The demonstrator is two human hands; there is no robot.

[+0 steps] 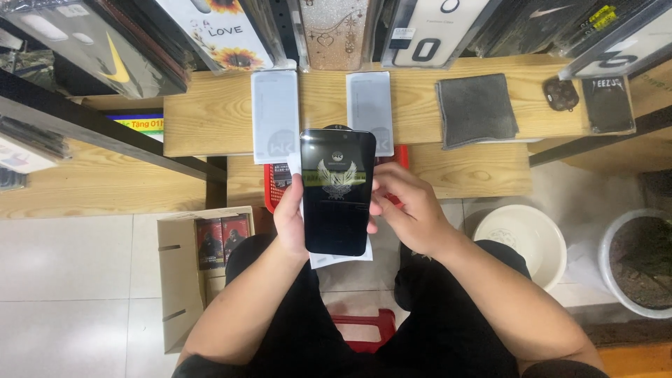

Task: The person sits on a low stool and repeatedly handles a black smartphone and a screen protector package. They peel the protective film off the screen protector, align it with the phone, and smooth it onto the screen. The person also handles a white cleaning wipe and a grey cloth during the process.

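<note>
A black glossy screen protector (337, 190) with a winged emblem printed on it is held upright in front of me, a white sheet showing under its lower edge. My left hand (290, 220) grips its left side. Curled against its right edge is my right hand (409, 206), fingers touching the rim. Behind it two white flat packets (274, 115) (369, 101) lie on the wooden bench (203, 119). I sit on a red stool (367, 327).
A dark grey cloth (478, 108) lies on the bench, with a small dark case (561, 93) to its right. Phone cases hang along the top. An open cardboard box (185, 276) stands at left, a white bowl (521, 241) and a round pot (640, 262) at right. A red basket (274, 187) sits under the bench.
</note>
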